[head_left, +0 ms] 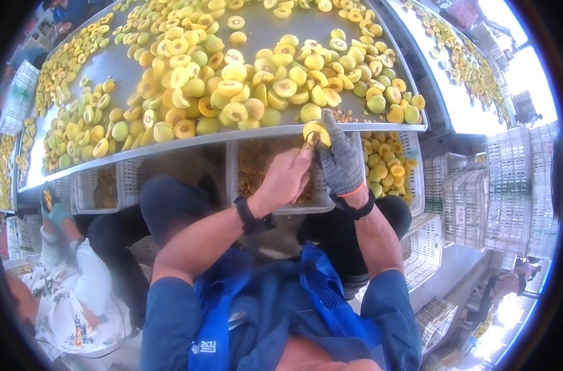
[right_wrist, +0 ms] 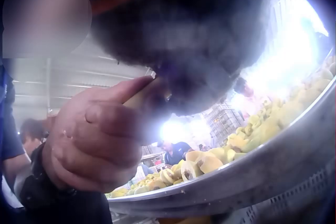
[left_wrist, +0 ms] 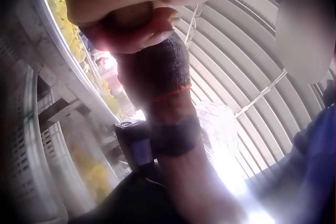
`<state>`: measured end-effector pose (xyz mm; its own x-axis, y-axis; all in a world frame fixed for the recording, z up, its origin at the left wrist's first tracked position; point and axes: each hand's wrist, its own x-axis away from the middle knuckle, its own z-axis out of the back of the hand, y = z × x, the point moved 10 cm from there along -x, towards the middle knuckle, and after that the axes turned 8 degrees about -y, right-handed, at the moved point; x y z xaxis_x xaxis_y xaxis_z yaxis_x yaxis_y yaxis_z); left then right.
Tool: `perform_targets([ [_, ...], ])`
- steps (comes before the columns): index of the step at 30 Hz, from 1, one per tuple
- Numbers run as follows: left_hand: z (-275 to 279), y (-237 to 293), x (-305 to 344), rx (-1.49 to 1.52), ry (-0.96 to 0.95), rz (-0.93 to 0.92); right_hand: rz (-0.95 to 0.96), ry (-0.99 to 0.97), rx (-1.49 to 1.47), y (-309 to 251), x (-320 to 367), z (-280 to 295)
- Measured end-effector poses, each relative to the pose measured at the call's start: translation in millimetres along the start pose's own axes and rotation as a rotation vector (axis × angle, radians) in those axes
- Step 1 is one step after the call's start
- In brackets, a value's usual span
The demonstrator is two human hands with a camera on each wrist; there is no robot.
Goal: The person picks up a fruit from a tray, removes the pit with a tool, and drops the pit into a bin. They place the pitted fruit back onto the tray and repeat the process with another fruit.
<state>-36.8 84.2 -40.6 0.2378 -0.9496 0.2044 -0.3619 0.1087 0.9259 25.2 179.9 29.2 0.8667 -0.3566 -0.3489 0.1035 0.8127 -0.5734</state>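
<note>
In the head view my bare left hand (head_left: 278, 179) grips a small hand tool (head_left: 310, 143), its tip at the cut face of a yellow apricot half (head_left: 317, 133). The fingers hide most of the tool; a bit of its pale handle (right_wrist: 137, 98) shows in the right wrist view. My right hand (head_left: 340, 159), in a grey knit glove with an orange cuff, holds the apricot half between thumb and fingers. Both hands meet just over the near rim of a metal table (head_left: 257, 133). A heap of halved apricots (head_left: 189, 74) lies beyond them.
Below the rim, a crate (head_left: 232, 185) with brown scraps stands between my knees. To its right is a crate of apricot halves (head_left: 386, 164). White crates (head_left: 467, 198) are stacked at right. Another person (head_left: 77, 284) sits at left. A second fruit table (head_left: 461, 62) stands at right.
</note>
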Motion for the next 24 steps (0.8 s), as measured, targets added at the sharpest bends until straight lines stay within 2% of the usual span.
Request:
perform_targets([
  [5,-0.9,0.0,-0.6,0.054,-0.04,0.033,-0.035,0.009,-0.06,4.5,-0.5,2.5],
  [8,8.4,5.0,-6.3,-0.201,0.019,-0.097,-0.042,0.003,-0.081,6.7,0.4,4.2],
  [11,12.5,28.2,0.2,-0.797,0.159,-0.394,-0.033,0.008,-0.081,-0.2,0.5,8.9],
  [17,9.5,38.7,8.4,-0.711,0.186,-0.447,-0.018,0.135,-0.15,-11.9,7.1,11.7],
  [20,10.0,34.1,5.6,-0.682,0.169,-0.411,-0.064,0.079,-0.208,-6.2,6.9,9.2],
  [24,6.7,25.8,2.4,-0.506,0.107,-0.28,-0.02,0.043,-0.064,-13.6,3.7,16.4],
])
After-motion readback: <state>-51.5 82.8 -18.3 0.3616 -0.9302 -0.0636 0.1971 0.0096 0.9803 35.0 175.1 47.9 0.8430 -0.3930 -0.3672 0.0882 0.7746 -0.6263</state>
